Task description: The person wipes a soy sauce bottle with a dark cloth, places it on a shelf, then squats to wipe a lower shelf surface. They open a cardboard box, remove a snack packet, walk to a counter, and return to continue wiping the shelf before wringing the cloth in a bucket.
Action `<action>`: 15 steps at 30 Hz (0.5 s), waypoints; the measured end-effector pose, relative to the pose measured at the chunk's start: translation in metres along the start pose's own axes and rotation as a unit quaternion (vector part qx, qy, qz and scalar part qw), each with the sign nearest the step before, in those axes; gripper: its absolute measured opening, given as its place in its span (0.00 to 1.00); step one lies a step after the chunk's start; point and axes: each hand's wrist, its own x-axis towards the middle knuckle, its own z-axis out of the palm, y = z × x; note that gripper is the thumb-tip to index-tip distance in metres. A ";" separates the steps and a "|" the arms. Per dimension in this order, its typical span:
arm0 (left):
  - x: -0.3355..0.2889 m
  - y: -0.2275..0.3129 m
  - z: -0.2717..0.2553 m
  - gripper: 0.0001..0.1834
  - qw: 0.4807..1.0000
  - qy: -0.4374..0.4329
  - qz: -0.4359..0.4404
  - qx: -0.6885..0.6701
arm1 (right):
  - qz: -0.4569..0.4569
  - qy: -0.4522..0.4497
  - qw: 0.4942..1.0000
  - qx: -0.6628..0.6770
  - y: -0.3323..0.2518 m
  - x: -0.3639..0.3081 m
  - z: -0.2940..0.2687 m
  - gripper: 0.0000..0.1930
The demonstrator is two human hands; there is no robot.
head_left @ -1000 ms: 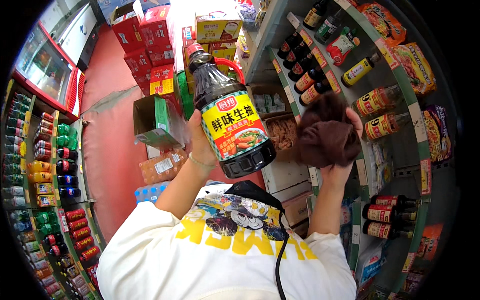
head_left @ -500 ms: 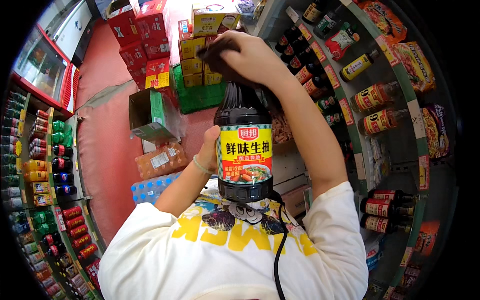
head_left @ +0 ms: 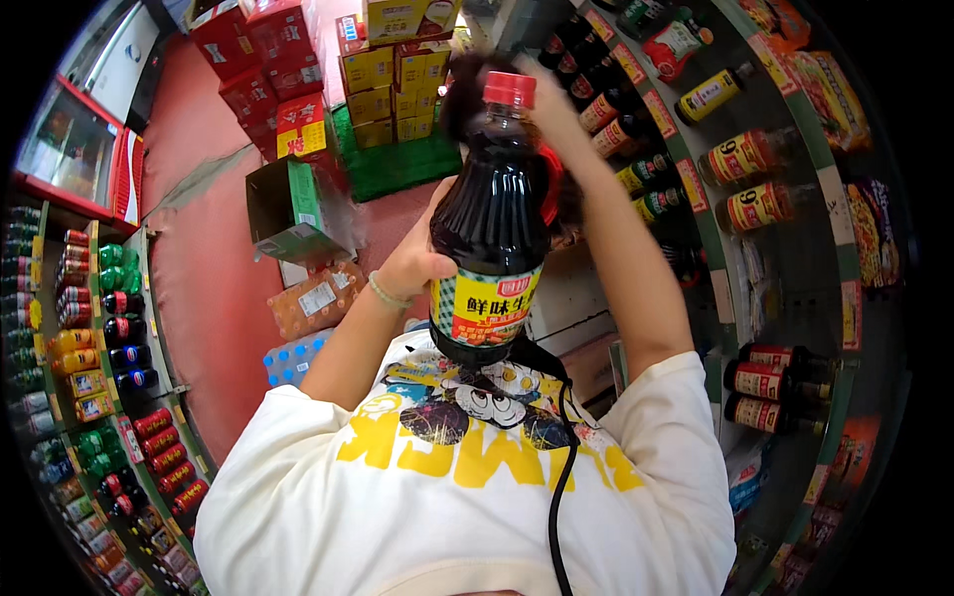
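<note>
Well, left hand [head_left: 419, 260] snug round dark bottle [head_left: 492, 211], blurred right hand [head_left: 550, 97] closed on cloth [head_left: 464, 96].

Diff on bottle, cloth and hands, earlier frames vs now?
The bottle swung from leaning left at the top to near upright. The right hand, now blurred, carried the dark cloth leftward from the right side, over the bottle's top, then behind its neck; the red cap shows again. Unchanged: left hand on the bottle, cloth with the right; nothing let go.
</note>
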 end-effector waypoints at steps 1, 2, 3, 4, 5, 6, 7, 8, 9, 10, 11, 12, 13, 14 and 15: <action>0.002 0.002 -0.001 0.59 1.000 -0.008 0.001 0.016 | 0.053 -0.034 0.994 0.088 0.008 -0.023 0.015 0.15; 0.004 0.000 -0.001 0.59 1.000 -0.011 0.001 0.000 | 0.103 -0.068 0.977 0.172 0.007 -0.049 0.030 0.17; 0.007 0.000 0.002 0.59 1.000 0.000 -0.006 -0.013 | 0.213 -0.039 0.934 0.286 0.010 -0.065 0.026 0.18; 0.009 0.001 0.006 0.58 1.000 0.014 -0.012 -0.023 | 0.312 0.018 0.863 0.396 0.012 -0.081 0.024 0.19; 0.013 0.001 0.011 0.58 0.999 0.020 -0.019 -0.038 | 0.311 0.067 0.827 0.463 0.020 -0.097 0.016 0.20; 0.014 0.003 0.014 0.57 0.998 0.000 -0.029 -0.049 | 0.307 0.114 0.782 0.530 0.026 -0.114 0.008 0.21; 0.014 0.002 0.016 0.55 0.998 0.002 -0.031 -0.056 | 0.298 0.139 0.762 0.557 0.028 -0.131 0.002 0.21; 0.013 0.002 0.017 0.54 0.997 0.006 -0.033 -0.063 | 0.289 0.164 0.741 0.584 0.028 -0.148 -0.005 0.21; 0.014 -0.001 0.019 0.52 0.997 0.005 -0.038 -0.072 | 0.275 0.192 0.722 0.605 0.024 -0.162 -0.015 0.21; 0.012 -0.005 0.021 0.52 0.995 0.018 -0.048 -0.083 | 0.269 0.188 0.735 0.594 0.015 -0.172 -0.019 0.22; 0.011 -0.011 0.020 0.52 0.993 0.031 -0.057 -0.094 | 0.263 0.185 0.747 0.582 0.003 -0.182 -0.024 0.22; 0.014 -0.027 0.013 0.50 0.993 0.012 -0.059 -0.104 | 0.255 0.183 0.759 0.571 -0.008 -0.192 -0.028 0.22; 0.021 -0.029 0.022 0.50 0.995 0.009 -0.043 -0.092 | 0.290 0.193 0.753 0.558 -0.007 -0.205 -0.034 0.22; 0.029 -0.031 0.034 0.49 0.996 0.004 -0.027 -0.081 | 0.324 0.203 0.746 0.545 0.002 -0.220 -0.038 0.22; 0.036 -0.035 0.045 0.48 0.997 -0.001 -0.014 -0.070 | 0.358 0.217 0.736 0.532 0.012 -0.237 -0.041 0.23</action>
